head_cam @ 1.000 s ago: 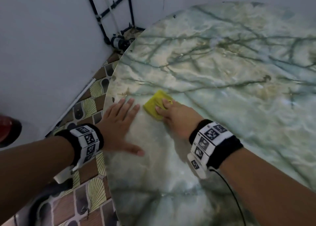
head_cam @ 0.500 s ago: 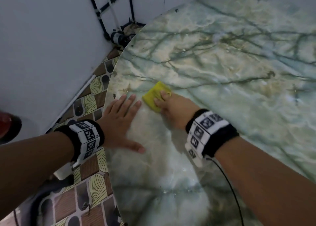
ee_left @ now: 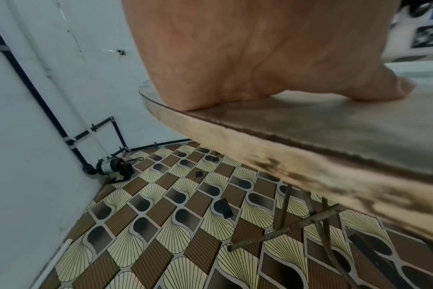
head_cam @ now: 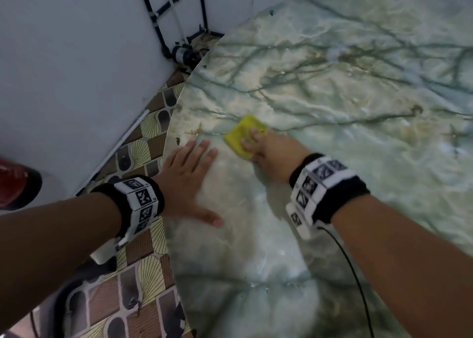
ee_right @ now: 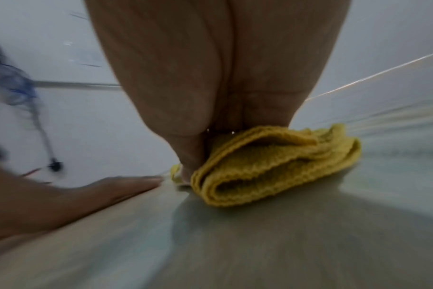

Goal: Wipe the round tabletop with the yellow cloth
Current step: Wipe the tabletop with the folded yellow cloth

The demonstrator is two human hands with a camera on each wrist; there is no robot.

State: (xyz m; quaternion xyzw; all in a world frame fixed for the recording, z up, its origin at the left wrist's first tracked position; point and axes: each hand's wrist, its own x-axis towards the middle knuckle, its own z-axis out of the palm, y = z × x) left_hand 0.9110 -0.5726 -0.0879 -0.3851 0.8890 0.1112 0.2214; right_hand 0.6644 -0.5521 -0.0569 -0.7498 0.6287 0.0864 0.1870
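- A round tabletop (head_cam: 332, 107) of pale green marbled stone fills most of the head view, from the centre out to the right edge. A patterned tile floor (head_cam: 143, 248) and a grey wall (head_cam: 64, 68) take up the left side of the frame.
- The left hand (head_cam: 186, 181) lies flat on the tabletop near its left rim, fingers straight and spread, thumb out toward the lower centre. It holds nothing and appears to brace the person.
- The right hand (head_cam: 271, 155) sits just right of the left hand, a little above the frame's centre. Its fingers (head_cam: 249, 143) press down on the yellow cloth; from the right wrist view the thumb seems to tuck against the cloth's near edge, though blur makes a true pinch hard to confirm.
- The yellow cloth (head_cam: 242, 138) is folded into a small thick pad, lying on the tabletop directly beyond the right fingers, toward the upper left. Its long axis runs diagonally from upper right to lower left. The right hand is the nearer one; the left fingertips are close beside it but apart.
- Most of the tabletop stretches away to the upper right, so I judge the next strokes should go that way.
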